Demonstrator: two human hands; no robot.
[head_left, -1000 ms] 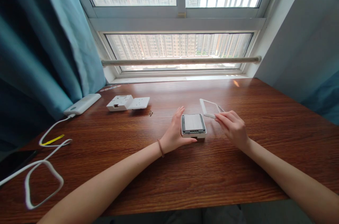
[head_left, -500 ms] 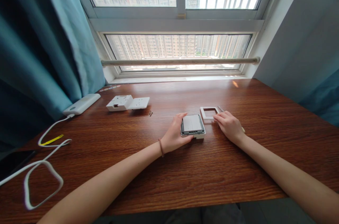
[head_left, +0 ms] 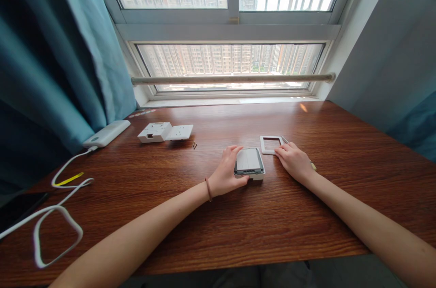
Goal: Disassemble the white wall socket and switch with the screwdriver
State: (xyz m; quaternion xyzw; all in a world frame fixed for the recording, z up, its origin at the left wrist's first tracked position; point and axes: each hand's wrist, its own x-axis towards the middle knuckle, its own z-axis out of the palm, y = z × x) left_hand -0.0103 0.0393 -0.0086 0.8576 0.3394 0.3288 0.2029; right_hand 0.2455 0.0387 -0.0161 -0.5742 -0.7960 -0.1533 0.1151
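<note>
My left hand [head_left: 226, 172] is wrapped around the left side of a white wall switch [head_left: 250, 161] in its box, thumb at the front edge and fingers at the back. The switch's grey inner rim shows and its white face is up. To the right, a white square switch frame [head_left: 271, 151] lies on the table. The closed fingers of my right hand [head_left: 293, 160] are at the frame's right front corner. A thin metal shaft [head_left: 284, 140] and a pale yellow handle end [head_left: 313, 166] stick out from under this hand, seemingly a screwdriver; the hand hides its middle.
On the left stand a white box [head_left: 154, 132] and a white socket plate [head_left: 180, 132], with a few small screws [head_left: 194, 145] beside them. Farther left are a white power bank [head_left: 107, 133], a looped white cable [head_left: 57, 208], a yellow strip [head_left: 69, 179] and a dark phone-like slab [head_left: 20, 206].
The white frame has shifted slightly right and lies flatter on the table under my right fingers. My left hand stays around the switch, its grip slightly looser.
</note>
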